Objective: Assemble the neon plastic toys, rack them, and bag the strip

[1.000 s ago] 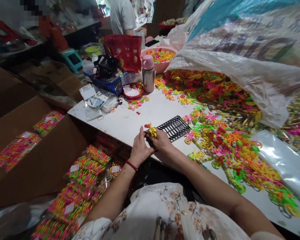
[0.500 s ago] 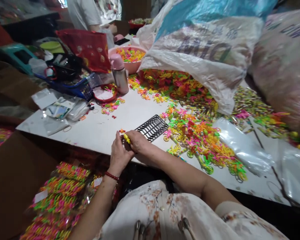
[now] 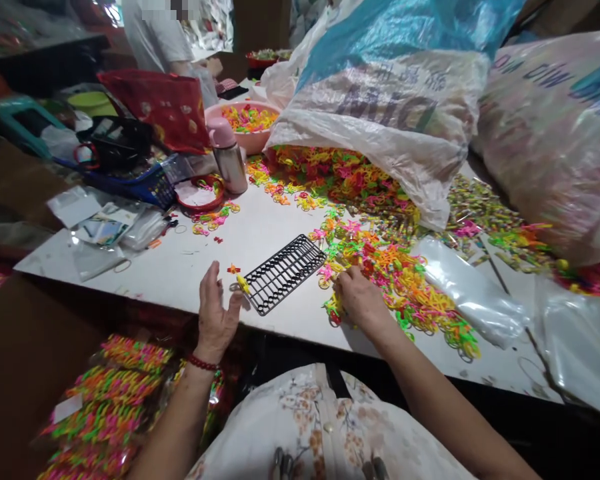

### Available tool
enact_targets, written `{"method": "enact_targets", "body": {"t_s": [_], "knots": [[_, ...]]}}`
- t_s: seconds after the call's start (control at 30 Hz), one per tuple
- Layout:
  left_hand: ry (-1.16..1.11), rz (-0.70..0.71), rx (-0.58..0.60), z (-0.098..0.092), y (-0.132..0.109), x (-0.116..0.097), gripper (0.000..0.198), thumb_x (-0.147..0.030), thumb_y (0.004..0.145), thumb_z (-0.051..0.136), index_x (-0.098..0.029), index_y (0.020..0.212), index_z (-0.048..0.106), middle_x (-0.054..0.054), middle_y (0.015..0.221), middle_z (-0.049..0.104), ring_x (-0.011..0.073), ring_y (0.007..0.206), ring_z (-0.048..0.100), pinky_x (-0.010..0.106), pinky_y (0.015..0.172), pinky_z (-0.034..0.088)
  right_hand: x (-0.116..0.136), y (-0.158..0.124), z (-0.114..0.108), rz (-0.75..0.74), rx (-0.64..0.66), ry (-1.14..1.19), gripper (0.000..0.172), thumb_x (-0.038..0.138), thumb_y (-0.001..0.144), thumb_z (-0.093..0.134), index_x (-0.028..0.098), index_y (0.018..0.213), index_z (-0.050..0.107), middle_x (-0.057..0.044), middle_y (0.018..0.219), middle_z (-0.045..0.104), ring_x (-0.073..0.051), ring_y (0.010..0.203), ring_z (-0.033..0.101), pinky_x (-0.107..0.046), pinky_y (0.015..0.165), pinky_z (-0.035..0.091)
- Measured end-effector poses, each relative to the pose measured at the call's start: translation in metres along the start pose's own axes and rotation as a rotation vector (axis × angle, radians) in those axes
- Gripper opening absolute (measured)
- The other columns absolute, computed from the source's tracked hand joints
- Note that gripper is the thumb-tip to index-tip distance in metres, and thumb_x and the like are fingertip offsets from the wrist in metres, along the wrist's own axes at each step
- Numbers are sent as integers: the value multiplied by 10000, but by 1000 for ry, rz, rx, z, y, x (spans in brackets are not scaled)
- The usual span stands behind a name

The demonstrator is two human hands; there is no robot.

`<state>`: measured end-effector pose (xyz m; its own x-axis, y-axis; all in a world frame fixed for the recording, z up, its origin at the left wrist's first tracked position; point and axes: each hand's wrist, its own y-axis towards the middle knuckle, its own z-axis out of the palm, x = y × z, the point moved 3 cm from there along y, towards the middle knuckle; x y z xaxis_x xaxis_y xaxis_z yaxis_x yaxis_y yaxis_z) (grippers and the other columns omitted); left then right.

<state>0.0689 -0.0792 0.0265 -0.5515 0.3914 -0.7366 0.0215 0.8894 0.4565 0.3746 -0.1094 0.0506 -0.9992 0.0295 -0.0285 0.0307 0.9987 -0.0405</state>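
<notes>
My left hand (image 3: 217, 313), a red bead bracelet on its wrist, is open at the table's front edge, thumb and fingers apart. Just beyond its fingertips, a small yellow plastic piece (image 3: 243, 285) lies at the left end of a black abacus (image 3: 285, 272). An orange-red piece (image 3: 234, 269) lies close by. To the right of the abacus, my right hand (image 3: 360, 298) reaches down into the near edge of a pile of bright plastic trinkets (image 3: 405, 273). Its fingers are curled together, and whatever is between them is hidden.
A large white-and-blue sack (image 3: 380, 87) spills trinkets onto the white table (image 3: 180, 270). Clear plastic bags (image 3: 470, 290) lie at right. A pink-lidded flask (image 3: 230, 160), a red bowl (image 3: 200, 193) and a blue basket (image 3: 130, 183) stand at left. Packed trinkets (image 3: 110, 393) fill a box below. Another person (image 3: 155, 40) is behind.
My hands have parted. The yellow piece they held now lies by the abacus. My right hand has moved right to the trinket pile, and my left hand has opened and drawn slightly back.
</notes>
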Motion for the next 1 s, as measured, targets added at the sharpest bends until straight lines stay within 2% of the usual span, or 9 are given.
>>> {"method": "enact_targets", "body": {"t_s": [0.07, 0.13, 0.2, 0.27, 0.4, 0.5, 0.67, 0.83, 1.0], "knots": [[103, 151, -36, -3, 8, -15, 558, -388, 959, 449, -210, 1476, 339, 162, 1464, 422, 259, 1386, 363, 485, 1122, 353, 2, -1, -2, -8, 31, -22, 187, 192, 955, 434, 148, 933, 614, -103, 954, 576, -180, 765, 585, -264, 613, 363], [178, 275, -12, -2, 15, -25, 459, -295, 965, 440, -196, 1413, 437, 140, 1387, 516, 239, 1357, 402, 488, 1135, 342, 3, -1, -9, 12, -8, 4, 166, 157, 929, 441, 141, 932, 606, -114, 935, 586, -197, 783, 587, -270, 619, 369], [203, 297, 5, 0, 22, -28, 383, -236, 966, 427, -187, 1334, 521, 125, 1326, 570, 214, 1300, 468, 463, 1110, 389, 6, 1, -18, 21, -106, 142, 162, 142, 912, 437, 141, 961, 591, -122, 922, 598, -214, 799, 585, -283, 635, 386], [195, 267, 0, 0, 27, -26, 344, -212, 967, 416, -178, 1276, 565, 121, 1297, 593, 196, 1250, 516, 433, 1079, 435, 18, 8, -22, -20, -165, 411, 171, 167, 915, 430, 158, 1006, 574, -101, 890, 614, -206, 773, 582, -290, 650, 405], [160, 228, -6, -1, 30, -26, 315, -210, 964, 427, -159, 1233, 582, 128, 1263, 614, 189, 1212, 554, 409, 1050, 468, 73, 41, -7, -161, -2, 1031, 158, 342, 890, 511, 207, 956, 560, -7, 763, 600, -160, 665, 546, -258, 596, 423], [154, 226, 3, -2, 30, -28, 314, -202, 963, 429, -149, 1237, 572, 136, 1264, 611, 190, 1215, 553, 406, 1053, 464, 120, 68, 11, -239, 98, 1246, 169, 367, 868, 518, 203, 875, 558, 28, 702, 578, -137, 640, 529, -240, 595, 424], [139, 239, 5, -1, 29, -29, 351, -183, 964, 414, -150, 1295, 526, 143, 1301, 587, 192, 1260, 521, 403, 1082, 436, 156, 86, 18, -330, 33, 1121, 140, 328, 874, 532, 194, 870, 573, 22, 717, 587, -128, 660, 499, -227, 622, 387], [163, 229, 15, 2, 30, -29, 350, -203, 970, 405, -153, 1296, 524, 141, 1296, 588, 192, 1257, 522, 406, 1078, 441, 154, 82, 20, -387, 51, 929, 109, 250, 882, 521, 185, 930, 594, -5, 758, 637, -132, 654, 514, -222, 620, 371], [174, 211, 26, 1, 31, -28, 364, -234, 972, 397, -160, 1305, 525, 140, 1280, 593, 206, 1239, 533, 419, 1061, 453, 155, 80, 25, -561, 29, 850, 140, 184, 852, 550, 177, 975, 614, -33, 864, 661, -149, 766, 571, -228, 700, 409]]}}
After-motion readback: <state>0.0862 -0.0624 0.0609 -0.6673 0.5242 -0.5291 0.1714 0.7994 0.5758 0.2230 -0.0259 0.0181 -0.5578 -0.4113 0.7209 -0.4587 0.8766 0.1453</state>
